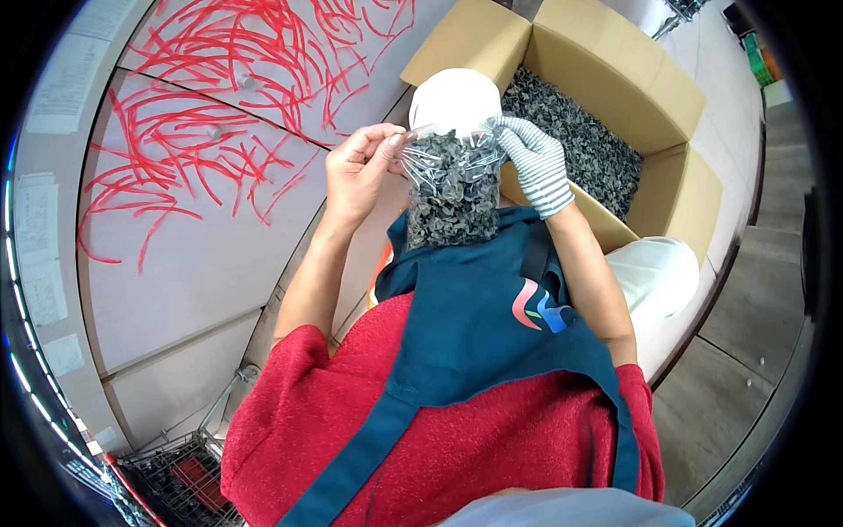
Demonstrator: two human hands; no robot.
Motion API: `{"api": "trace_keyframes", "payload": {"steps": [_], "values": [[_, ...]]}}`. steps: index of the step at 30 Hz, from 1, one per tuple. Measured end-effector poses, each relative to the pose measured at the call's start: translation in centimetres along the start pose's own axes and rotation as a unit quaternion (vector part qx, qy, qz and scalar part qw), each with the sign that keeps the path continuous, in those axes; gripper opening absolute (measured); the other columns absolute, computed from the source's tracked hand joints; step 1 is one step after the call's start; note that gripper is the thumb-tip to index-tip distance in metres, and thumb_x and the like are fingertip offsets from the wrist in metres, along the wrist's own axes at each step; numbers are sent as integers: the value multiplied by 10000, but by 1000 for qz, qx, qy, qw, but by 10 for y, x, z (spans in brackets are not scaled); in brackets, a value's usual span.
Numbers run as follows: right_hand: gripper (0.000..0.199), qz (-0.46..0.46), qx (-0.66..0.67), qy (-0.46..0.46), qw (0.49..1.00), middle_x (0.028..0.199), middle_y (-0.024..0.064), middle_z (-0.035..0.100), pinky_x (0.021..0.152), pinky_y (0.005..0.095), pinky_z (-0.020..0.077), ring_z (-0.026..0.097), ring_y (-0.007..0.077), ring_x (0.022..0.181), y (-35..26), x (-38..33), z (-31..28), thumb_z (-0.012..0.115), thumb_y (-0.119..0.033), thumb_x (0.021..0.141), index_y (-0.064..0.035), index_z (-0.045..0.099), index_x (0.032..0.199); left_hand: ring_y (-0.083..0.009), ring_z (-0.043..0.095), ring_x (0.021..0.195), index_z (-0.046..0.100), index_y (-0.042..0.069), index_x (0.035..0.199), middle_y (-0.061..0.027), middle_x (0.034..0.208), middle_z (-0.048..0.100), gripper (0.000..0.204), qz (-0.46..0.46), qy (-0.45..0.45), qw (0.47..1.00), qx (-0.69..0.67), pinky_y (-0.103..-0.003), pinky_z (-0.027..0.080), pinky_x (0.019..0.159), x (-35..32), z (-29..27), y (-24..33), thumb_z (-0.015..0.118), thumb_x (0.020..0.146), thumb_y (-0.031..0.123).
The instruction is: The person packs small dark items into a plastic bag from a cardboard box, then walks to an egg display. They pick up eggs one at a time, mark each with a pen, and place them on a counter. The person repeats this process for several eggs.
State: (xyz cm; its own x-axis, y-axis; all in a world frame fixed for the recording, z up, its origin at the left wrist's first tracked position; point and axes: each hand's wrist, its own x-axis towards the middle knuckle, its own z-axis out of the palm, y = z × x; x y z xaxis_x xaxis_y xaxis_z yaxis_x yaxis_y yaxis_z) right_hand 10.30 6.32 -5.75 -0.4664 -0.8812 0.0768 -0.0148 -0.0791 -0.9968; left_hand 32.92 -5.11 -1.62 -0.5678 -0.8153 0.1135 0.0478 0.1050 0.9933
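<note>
Pinching one clear plastic bag (pixel 455 202) by its upper corners, two hands hold it upright in front of the apron, the left hand (pixel 362 174) bare and the right hand (pixel 536 167) in one striped grey-and-white glove. Both have thumb and fingers closed on the film, one at each side of the top. Dark, curled dried pieces, too many to count, fill most of the bag. Just behind its top is one white rounded object (pixel 452 95).

One open cardboard box (pixel 615 61) stands beyond the right hand, with a heap of similar dark pieces (pixel 575 127) inside. To the left, dozens of red strips (pixel 233 48), overlapping too much to count exactly, lie scattered over a pale panelled surface (pixel 176 303), along with two small translucent pieces (pixel 244 82). One dark teal apron (pixel 492 334) covers one red top (pixel 492 448). One wire basket (pixel 180 474) sits at lower left.
</note>
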Motion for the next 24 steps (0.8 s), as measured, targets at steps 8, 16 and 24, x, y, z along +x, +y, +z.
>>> {"api": "trace_keyframes", "payload": {"steps": [8, 16, 24], "values": [[151, 4, 36, -64, 997, 933, 71, 691, 781, 260, 534, 643, 139, 826, 7, 4, -14, 586, -14, 896, 22, 687, 1003, -112, 658, 894, 684, -32, 1021, -88, 998, 716, 153, 106, -64, 985, 119, -251, 536, 788, -3, -14, 4, 565, 925, -12], [253, 59, 90, -31, 994, 949, 53, 686, 784, 255, 535, 637, 109, 860, 1, -2, 7, 734, -116, 846, 17, 659, 1048, -137, 650, 884, 642, -42, 931, -79, 998, 682, 86, 17, 8, 999, 29, -278, 525, 805, -10, -1, 11, 612, 920, 38], [198, 109, 51, -27, 992, 941, 40, 694, 739, 260, 515, 630, 98, 811, -34, 1, 25, 709, -170, 862, -34, 721, 1006, -162, 624, 996, 538, 48, 1172, -103, 1112, 632, 237, -77, -4, 997, -25, -297, 511, 865, -1, -18, -8, 586, 955, 131]]}}
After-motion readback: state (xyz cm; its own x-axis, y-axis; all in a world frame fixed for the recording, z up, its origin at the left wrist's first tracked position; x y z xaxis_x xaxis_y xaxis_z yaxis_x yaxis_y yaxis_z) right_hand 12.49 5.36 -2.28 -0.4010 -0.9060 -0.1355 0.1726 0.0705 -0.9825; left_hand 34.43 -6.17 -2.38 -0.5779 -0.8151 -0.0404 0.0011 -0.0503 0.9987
